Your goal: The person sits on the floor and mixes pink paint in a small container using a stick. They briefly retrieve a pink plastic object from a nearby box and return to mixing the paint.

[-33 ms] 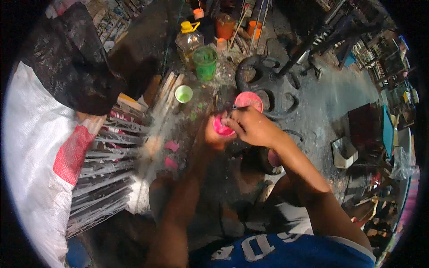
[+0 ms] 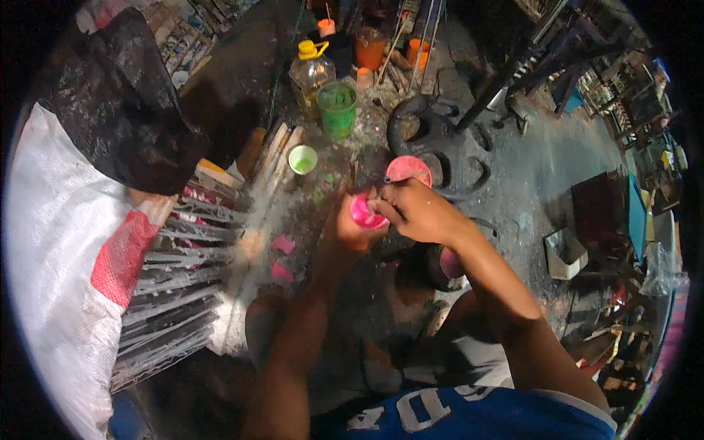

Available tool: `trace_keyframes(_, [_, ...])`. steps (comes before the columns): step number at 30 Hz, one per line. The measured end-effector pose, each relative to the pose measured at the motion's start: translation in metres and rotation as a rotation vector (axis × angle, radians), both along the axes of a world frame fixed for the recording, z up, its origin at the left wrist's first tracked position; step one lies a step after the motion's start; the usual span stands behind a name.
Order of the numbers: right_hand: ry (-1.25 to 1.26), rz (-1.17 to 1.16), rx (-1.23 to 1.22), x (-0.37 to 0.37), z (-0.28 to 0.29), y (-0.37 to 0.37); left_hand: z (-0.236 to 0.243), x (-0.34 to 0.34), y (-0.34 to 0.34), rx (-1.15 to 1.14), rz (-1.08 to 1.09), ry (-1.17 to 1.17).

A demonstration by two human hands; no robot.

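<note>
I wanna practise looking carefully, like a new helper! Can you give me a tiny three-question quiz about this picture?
1. True or false: the left hand holds the pink container.
2. Where is the right hand? a) on the yellow-capped jug; b) on the white sack; c) at the pink container's opening.
3. What colour shows inside the small white cup?

Key: 1 true; 2 c; 3 green.

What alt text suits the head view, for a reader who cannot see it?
A person's left hand holds a cup, pink inside, and the right hand has its fingers at the opening. Beyond them are a white cup with green contents, a green pail and a yellow-capped clear jug.
</note>
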State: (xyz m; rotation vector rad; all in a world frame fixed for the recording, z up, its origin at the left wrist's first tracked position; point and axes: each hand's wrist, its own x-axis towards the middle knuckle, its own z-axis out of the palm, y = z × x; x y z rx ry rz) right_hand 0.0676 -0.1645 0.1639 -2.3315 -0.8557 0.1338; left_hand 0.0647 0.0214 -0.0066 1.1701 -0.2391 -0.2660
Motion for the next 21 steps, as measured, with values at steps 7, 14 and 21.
trace_keyframes(7, [-0.071, -0.075, -0.039, 0.006, -0.004, 0.004, -0.021, 0.005, 0.0, 0.117, 0.151, -0.184])
trace_keyframes(14, [-0.04, -0.102, -0.027, 0.018, -0.008, 0.001, -0.028, 0.0, 0.012, 0.309, 0.185, -0.221])
trace_keyframes(21, [0.177, 0.009, -0.008, 0.018, -0.005, -0.005, -0.045, 0.019, 0.014, -0.454, -0.072, 0.406])
